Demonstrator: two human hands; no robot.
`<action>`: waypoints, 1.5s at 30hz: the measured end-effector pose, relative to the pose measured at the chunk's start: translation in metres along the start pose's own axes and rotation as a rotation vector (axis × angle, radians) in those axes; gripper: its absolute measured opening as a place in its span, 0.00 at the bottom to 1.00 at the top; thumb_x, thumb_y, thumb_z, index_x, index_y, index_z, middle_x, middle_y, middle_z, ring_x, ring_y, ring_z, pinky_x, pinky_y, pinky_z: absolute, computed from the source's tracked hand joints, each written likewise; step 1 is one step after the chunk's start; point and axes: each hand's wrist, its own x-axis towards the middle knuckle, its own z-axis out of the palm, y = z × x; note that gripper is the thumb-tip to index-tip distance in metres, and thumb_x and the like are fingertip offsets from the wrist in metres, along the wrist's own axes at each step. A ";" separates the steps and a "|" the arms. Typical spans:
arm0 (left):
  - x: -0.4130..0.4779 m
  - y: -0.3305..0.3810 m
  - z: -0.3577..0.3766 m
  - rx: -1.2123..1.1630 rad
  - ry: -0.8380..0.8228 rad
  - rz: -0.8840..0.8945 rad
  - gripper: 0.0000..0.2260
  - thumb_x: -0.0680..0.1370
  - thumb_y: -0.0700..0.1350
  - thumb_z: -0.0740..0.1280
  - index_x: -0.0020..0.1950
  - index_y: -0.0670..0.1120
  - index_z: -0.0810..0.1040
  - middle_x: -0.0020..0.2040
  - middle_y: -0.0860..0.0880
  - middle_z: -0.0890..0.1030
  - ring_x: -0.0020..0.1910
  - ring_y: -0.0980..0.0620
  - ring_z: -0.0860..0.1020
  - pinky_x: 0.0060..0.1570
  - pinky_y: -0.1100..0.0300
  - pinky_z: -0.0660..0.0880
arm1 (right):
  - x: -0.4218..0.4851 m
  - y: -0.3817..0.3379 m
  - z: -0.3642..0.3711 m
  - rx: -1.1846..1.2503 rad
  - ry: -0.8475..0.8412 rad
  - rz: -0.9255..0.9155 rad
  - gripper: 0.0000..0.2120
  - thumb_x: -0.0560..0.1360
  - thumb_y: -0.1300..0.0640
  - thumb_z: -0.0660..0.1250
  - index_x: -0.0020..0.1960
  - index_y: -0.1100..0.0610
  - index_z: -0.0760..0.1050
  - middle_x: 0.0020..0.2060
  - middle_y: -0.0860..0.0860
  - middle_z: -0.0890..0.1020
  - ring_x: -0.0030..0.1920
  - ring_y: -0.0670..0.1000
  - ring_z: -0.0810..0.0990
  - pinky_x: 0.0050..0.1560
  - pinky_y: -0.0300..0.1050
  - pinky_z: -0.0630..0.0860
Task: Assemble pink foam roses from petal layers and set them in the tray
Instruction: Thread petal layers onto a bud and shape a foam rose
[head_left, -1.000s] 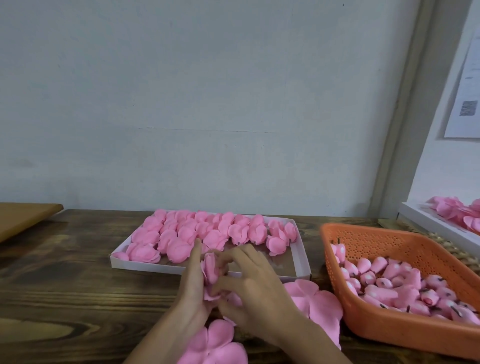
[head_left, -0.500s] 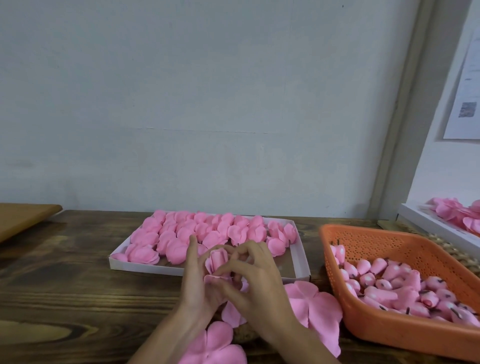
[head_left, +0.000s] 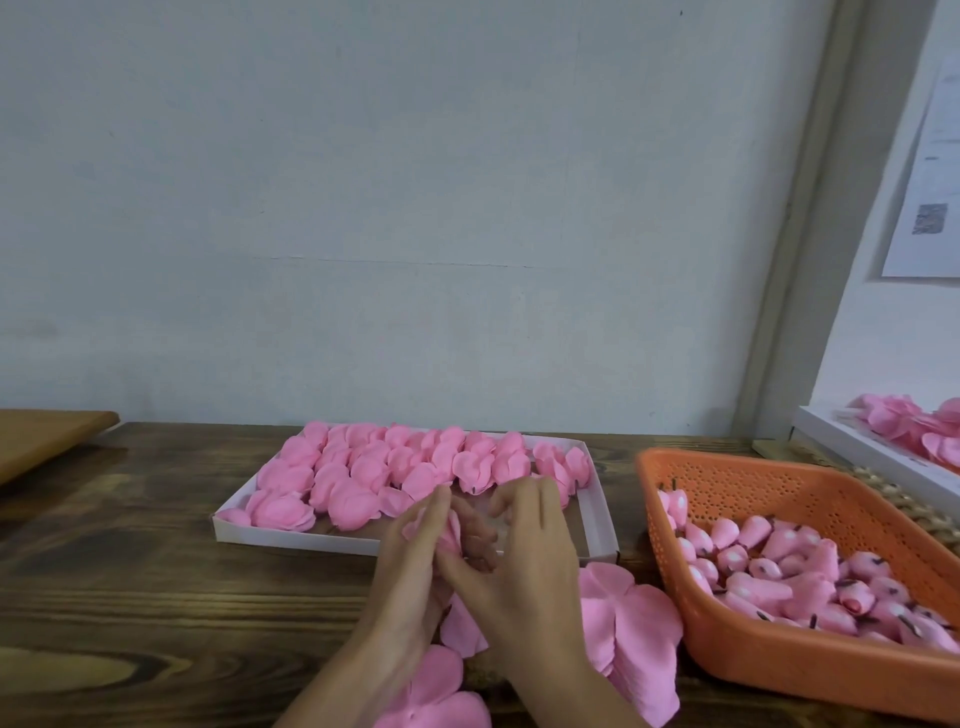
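Observation:
Both hands meet just in front of the white tray (head_left: 291, 538), which holds several finished pink foam roses (head_left: 395, 467). My left hand (head_left: 410, 582) and my right hand (head_left: 519, 566) cup a partly wrapped pink rose (head_left: 449, 530) between them, fingers curled round its petals. One loose petal of it hangs below the hands (head_left: 462, 629). Flat pink petal layers lie on the table to the right (head_left: 628, 639) and near the bottom edge (head_left: 436, 696). Most of the held rose is hidden by my fingers.
An orange perforated basket (head_left: 753, 483) with several pink rose buds (head_left: 779, 571) stands at the right. A second white tray (head_left: 857, 457) with pink petals sits at the far right. A wooden board (head_left: 36, 441) lies at the far left on the dark wooden table (head_left: 130, 571).
Both hands have closed tighter round the rose and lifted it slightly toward the tray's front edge. The petals now wrap closer to the bud.

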 end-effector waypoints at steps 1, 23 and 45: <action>0.001 0.000 -0.001 -0.009 0.009 -0.003 0.20 0.76 0.60 0.69 0.40 0.43 0.81 0.38 0.38 0.82 0.35 0.45 0.82 0.33 0.57 0.79 | -0.001 -0.001 0.000 0.015 -0.008 0.054 0.25 0.65 0.37 0.75 0.47 0.41 0.61 0.43 0.42 0.71 0.41 0.44 0.74 0.37 0.39 0.71; 0.019 0.005 -0.014 -0.221 0.280 -0.008 0.25 0.79 0.63 0.64 0.31 0.49 0.85 0.41 0.42 0.86 0.39 0.45 0.86 0.43 0.51 0.83 | -0.004 -0.006 -0.004 0.159 -0.333 0.217 0.08 0.69 0.44 0.74 0.42 0.44 0.76 0.36 0.35 0.83 0.35 0.40 0.83 0.37 0.43 0.80; 0.007 0.007 -0.007 -0.110 0.135 0.010 0.23 0.75 0.65 0.65 0.41 0.45 0.82 0.48 0.39 0.85 0.43 0.40 0.85 0.35 0.50 0.82 | -0.008 -0.014 -0.004 0.536 -0.198 0.278 0.11 0.66 0.59 0.82 0.45 0.47 0.86 0.44 0.44 0.84 0.45 0.48 0.86 0.40 0.42 0.84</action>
